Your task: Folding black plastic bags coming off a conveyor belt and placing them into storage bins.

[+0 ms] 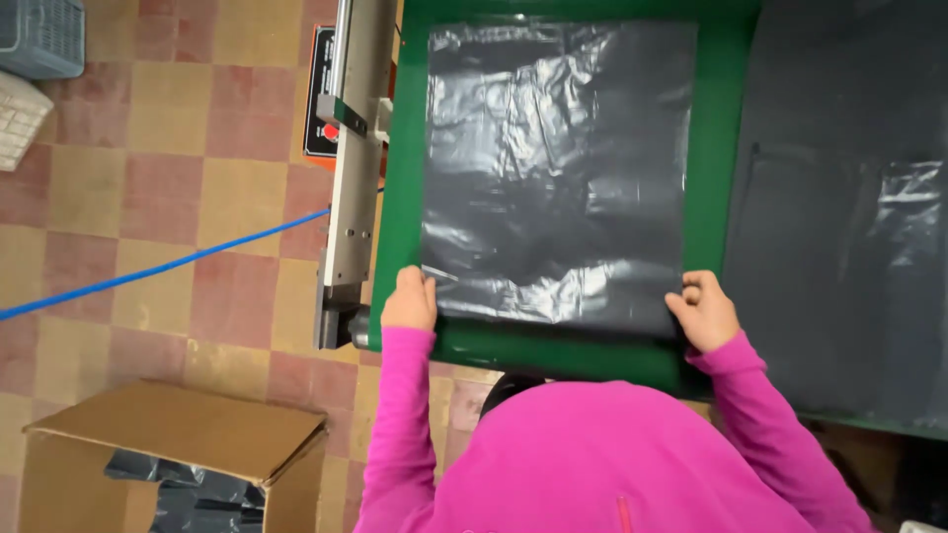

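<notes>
Grey plastic bag (558, 168) lies flat on the green surface (721, 148), shiny and wrinkled. Left hand (409, 301) pinches its near left corner, fingers closed on the edge; right hand (703, 311) grips the near right corner likewise. Metal sealing machine (354, 168) runs along the left, cardboard box (173, 449) below on the tiled floor (178, 148).

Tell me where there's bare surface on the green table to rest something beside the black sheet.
Bare green table shows only as narrow strips around the black plastic sheet: one between the sheet and the metal rail, one between the sheet and the dark pile, one along the near edge. The near corners are crowded by the left hand and right hand.
</notes>
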